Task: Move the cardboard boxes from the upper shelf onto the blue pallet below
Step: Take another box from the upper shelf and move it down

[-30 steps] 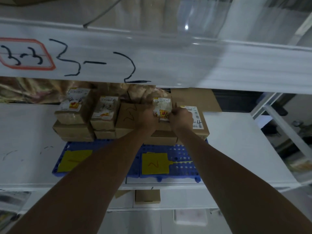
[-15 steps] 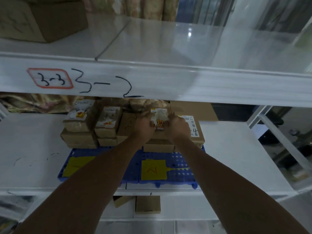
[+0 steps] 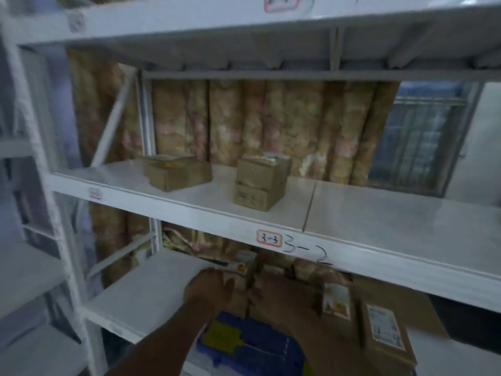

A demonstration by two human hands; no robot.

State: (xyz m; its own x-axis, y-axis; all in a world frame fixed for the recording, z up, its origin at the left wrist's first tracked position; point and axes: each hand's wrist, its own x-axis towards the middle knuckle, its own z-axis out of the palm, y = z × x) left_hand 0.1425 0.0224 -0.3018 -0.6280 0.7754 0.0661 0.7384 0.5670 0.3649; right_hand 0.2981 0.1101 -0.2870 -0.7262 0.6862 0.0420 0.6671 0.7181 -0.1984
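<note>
— Hands slid left vs. 1 s ago; view swung up.
— Fingers?
— Left hand (image 3: 208, 291) lay spread on stacked boxes (image 3: 385, 335) atop blue pallet (image 3: 257, 348), gripping nothing; right hand (image 3: 282, 302) too blurred to tell.
— What remained?
— Upper shelf (image 3: 379, 213) held single box (image 3: 177, 173) and stack of two (image 3: 260, 185). Prob. light, stiff cardboard; I'd take opposite sides.

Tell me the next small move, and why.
Probably leave the boxes on the blue pallet and raise the left hand and right hand toward the two-box stack on the upper shelf; it and another box wait there.
</note>
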